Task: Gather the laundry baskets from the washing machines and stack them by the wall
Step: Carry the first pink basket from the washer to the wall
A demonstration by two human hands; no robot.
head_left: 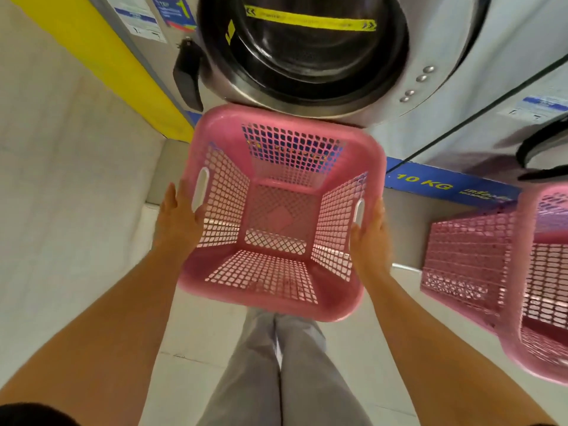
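Your legs (pixel 276 373): grey trousers of smooth cloth, straight below you, over pale floor tiles (pixel 362 348).
Your left hand (pixel 179 224): flat against the left outer wall of the basket, just below its handle slot; fingers straight and slightly spread, not curled through the slot.
Your right hand (pixel 370 238): pressed flat on the right outer wall, beside the other slot; fingers straight and close together.
Basket (pixel 278 210): pink plastic, square with rounded corners, smooth broad rim, walls and bottom of open lattice; empty; it sits between your two palms in front of the washing machine door, above your legs.
Second basket (pixel 498 272): same pink lattice plastic, to your right near the next machine, cut off by the picture's edge.
Washing machine (pixel 445 41): grey metal front, round glass door (pixel 307 56) in a shiny steel ring, black handle (pixel 187 78) on the left.
Writing: yellow strip across the glass, unreadable; blue band (pixel 445 182) low on the right reads "10 KG"; the blue and white stickers (pixel 153 16) are too blurred to read.
Left side: yellow panel (pixel 101 56) next to a pale wall (pixel 61 179).
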